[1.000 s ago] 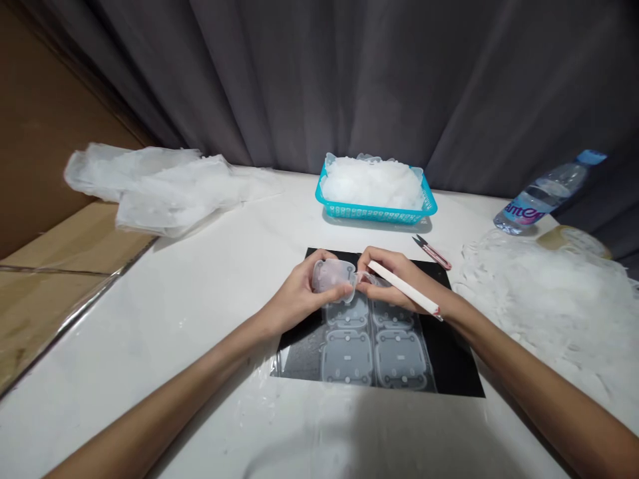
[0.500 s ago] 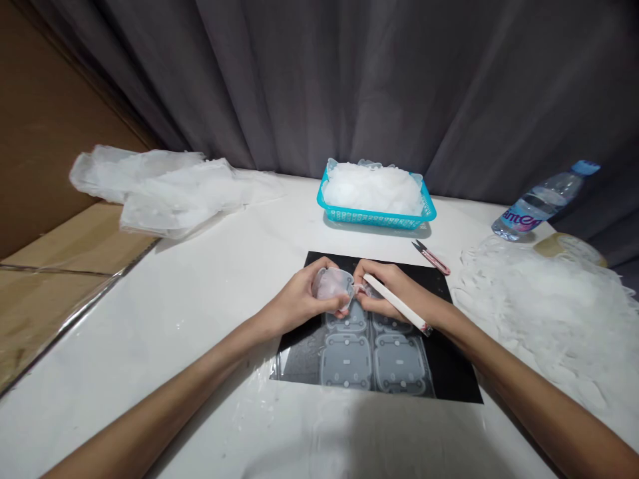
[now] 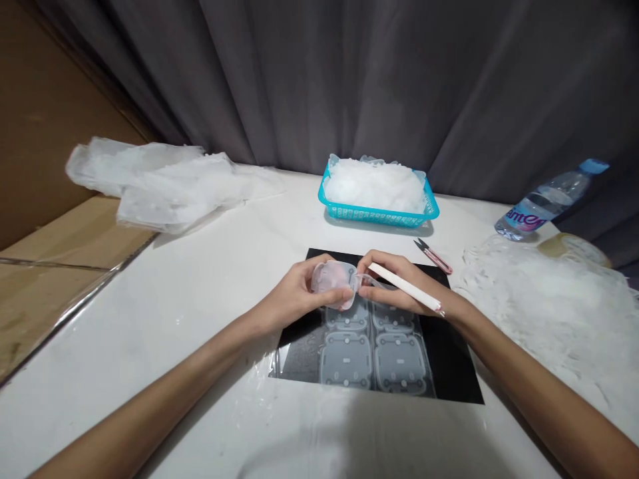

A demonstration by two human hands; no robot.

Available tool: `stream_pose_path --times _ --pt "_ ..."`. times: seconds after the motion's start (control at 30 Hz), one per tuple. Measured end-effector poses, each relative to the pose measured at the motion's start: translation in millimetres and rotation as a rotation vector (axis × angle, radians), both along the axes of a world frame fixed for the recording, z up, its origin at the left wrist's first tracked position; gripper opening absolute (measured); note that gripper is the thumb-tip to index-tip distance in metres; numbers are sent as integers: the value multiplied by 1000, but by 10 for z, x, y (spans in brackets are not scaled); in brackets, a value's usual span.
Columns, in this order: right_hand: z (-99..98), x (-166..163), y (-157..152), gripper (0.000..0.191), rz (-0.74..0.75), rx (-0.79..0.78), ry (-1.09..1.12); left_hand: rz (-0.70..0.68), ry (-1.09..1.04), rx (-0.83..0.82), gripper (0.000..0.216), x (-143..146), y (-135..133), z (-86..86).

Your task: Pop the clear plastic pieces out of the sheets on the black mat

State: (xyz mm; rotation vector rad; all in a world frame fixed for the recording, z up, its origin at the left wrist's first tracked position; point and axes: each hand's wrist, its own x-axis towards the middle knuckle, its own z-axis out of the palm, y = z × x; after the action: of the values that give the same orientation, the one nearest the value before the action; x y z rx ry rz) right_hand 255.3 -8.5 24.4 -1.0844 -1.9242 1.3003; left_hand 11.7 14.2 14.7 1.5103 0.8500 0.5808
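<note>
Over the black mat (image 3: 452,356), I had the frosted piece (image 3: 335,275) raised in front of me, its flat face turned towards me. Left hand (image 3: 294,289): curled closed round the piece, thumb across its lower front, fingers behind. Right hand (image 3: 405,271): thumb and forefinger nearly together at the piece's right edge, by a thin clear strip (image 3: 368,278); a white stick (image 3: 409,289) lay held across the same hand, its working end not visible. Change over the last half second: the piece had tipped flatter to my view, and the strip, bunched before, now showed as a longer loop. Whether it was still joined to the edge, I could not tell; I judged the work at that edge unfinished. Below, similar rounded shapes (image 3: 346,362) lay on the mat, none touched by my fingertips.
</note>
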Motion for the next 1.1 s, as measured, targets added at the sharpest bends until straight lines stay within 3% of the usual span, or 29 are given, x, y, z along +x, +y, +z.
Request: stream_pose_path --times 0.27,0.53,0.7,0.9,1.1 --pt "67 35 4 29 85 -40 -6 25 -40 1 34 10 -23 0" --pt "60 -7 -4 20 -68 111 -45 24 -22 43 31 17 -15 14" --pt "71 -15 -25 18 -76 136 -107 82 -19 6 30 51 -30 -7" --pt "41 2 -16 28 88 19 -81 94 -29 -59 34 67 -53 21" --pt "49 12 -12 34 106 -50 -39 98 -12 -52 34 60 -37 -10"
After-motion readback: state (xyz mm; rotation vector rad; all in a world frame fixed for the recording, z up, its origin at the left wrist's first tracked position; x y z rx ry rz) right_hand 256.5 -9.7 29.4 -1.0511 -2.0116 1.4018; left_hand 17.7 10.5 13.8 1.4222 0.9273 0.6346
